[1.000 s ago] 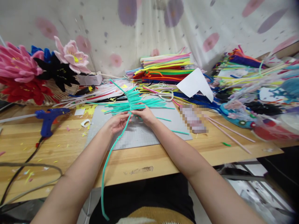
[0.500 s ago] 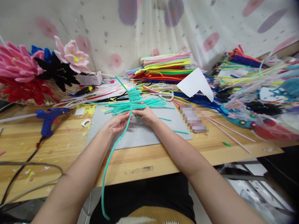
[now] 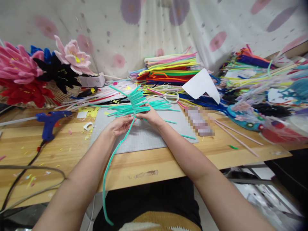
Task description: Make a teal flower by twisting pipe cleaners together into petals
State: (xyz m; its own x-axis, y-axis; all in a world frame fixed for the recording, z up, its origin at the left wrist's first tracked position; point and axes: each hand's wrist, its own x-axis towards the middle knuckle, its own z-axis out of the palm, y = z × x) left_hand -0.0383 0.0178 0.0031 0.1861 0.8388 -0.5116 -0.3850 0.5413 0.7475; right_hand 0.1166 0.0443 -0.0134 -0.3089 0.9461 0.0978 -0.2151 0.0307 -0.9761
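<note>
A teal pipe-cleaner piece (image 3: 137, 100), with short strands fanned along a central stem, is raised over the grey board (image 3: 137, 141). My left hand (image 3: 122, 124) pinches it low on the stem, and a long teal tail (image 3: 107, 173) hangs from there past the table's front edge. My right hand (image 3: 149, 115) is closed around its lower right part, thumb and fingers pressed on the strands. Behind both hands, loose cut teal pipe cleaners (image 3: 160, 105) lie on the board. Where the two sets of strands overlap, I cannot separate them clearly.
At left lies a blue glue gun (image 3: 49, 123) with its cord. Fuzzy flowers (image 3: 73, 55) stand behind it. Scissors (image 3: 172, 96), a white paper (image 3: 201, 86) and stacked colourful pipe cleaners (image 3: 172, 72) are at the back. Pink stems (image 3: 237, 138) lie right.
The top of the teal piece has tilted, its upper tip swinging left and its strands fanning up to the right. Both hands keep nearly the same place and grip.
</note>
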